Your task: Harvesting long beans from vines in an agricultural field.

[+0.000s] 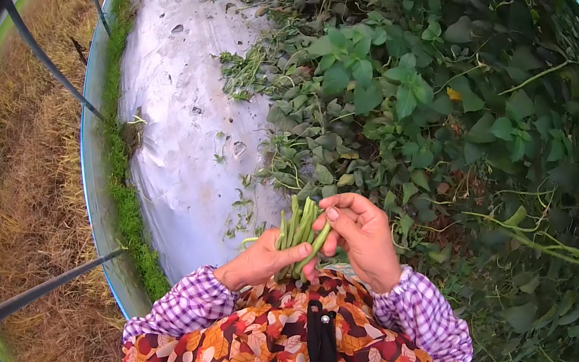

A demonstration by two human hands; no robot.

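Note:
A bunch of long green beans (pixel 294 225) stands upright in my left hand (pixel 266 260), its thumb pressed across the pods. My right hand (pixel 365 237) is just to the right, thumb and forefinger pinching the upper end of a single green bean pod (pixel 318 245). That pod leans across the front of the bunch, and its lower part lies by my left thumb. The bunch's lower ends are partly hidden by my left hand. Both hands are close in front of my leaf-patterned apron (pixel 267 339), with purple checked sleeves (pixel 423 316) at the wrists.
Silvery plastic mulch film (pixel 188 111) covers the ground ahead, with scattered plant bits. Dense leafy vines (pixel 442 119) crowd the right side. On the left run a low strip of sheeting (pixel 87 152), grey metal poles (pixel 50 283) and dry yellowed stalks (pixel 32 156) beyond.

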